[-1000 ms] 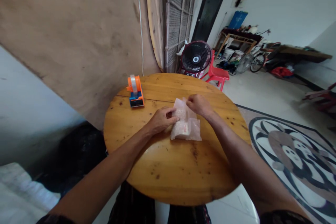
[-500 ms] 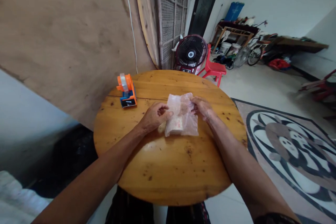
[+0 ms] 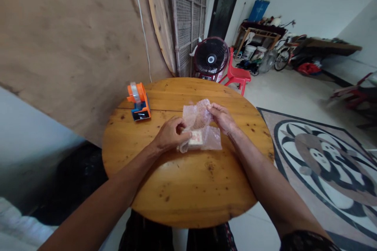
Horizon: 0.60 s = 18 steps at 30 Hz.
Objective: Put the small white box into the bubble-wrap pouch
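A small pale box with red print (image 3: 196, 138) lies on the round wooden table (image 3: 188, 188), partly wrapped in clear bubble wrap (image 3: 212, 138). My right hand (image 3: 221, 117) pinches the upper flap of the wrap, which stands raised behind the box. At the box's left end is my left hand (image 3: 172, 135), its fingers curled round the wrap's edge and its thumb pressed against the box. The left fingertips are partly hidden.
An orange and blue tape dispenser (image 3: 139, 102) with a roll of clear tape stands at the table's left back edge. Beyond the table are a fan (image 3: 211, 59) and a red chair (image 3: 238, 73). A wall panel (image 3: 88, 39) rises close on the left.
My right hand has lifted the wrap's flap up and back, so more of the box shows. My left hand has closed in, its thumb now on the box.
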Tool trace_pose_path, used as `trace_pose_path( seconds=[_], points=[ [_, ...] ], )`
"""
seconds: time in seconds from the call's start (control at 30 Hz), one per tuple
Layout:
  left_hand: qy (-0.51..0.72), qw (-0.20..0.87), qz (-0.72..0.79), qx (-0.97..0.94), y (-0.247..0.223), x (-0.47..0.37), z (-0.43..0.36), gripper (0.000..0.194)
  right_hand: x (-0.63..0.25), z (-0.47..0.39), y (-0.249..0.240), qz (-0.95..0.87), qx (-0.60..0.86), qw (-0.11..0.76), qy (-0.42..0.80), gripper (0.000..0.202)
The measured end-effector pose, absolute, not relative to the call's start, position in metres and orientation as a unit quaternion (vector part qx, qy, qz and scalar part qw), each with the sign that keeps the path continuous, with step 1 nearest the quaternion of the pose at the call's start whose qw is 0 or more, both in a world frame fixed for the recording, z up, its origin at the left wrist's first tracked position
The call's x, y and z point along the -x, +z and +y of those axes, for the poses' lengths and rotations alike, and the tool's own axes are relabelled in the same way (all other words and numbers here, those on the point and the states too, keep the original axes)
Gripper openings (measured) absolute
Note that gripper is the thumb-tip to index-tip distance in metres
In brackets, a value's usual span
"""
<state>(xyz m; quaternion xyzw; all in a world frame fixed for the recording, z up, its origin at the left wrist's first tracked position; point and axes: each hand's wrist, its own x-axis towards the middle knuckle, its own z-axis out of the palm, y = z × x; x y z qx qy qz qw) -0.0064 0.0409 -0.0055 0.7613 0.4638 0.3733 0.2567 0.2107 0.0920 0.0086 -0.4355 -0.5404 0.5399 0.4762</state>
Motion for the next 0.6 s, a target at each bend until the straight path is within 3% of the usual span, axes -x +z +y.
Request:
trace_pose_path(
  seconds=[0.1, 0.4, 0.6],
  points=[
    [0.380, 0.266, 0.474, -0.748, -0.005, 0.008, 0.043, 0.009, -0.211, 0.092, 0.008, -0.537, 0.427, 0.486, 0.542, 0.035],
    [0.466, 0.302, 0.561, -0.614, -0.016, 0.029, 0.060, 0.015, -0.225, 0.101, 0.005, -0.482, 0.503, 0.486, 0.528, 0.030],
    [0.482, 0.312, 0.567, -0.591, -0.018, 0.030, 0.061, 0.009, -0.227, 0.103, 0.003, -0.462, 0.515, 0.490, 0.530, 0.028]
  ],
)
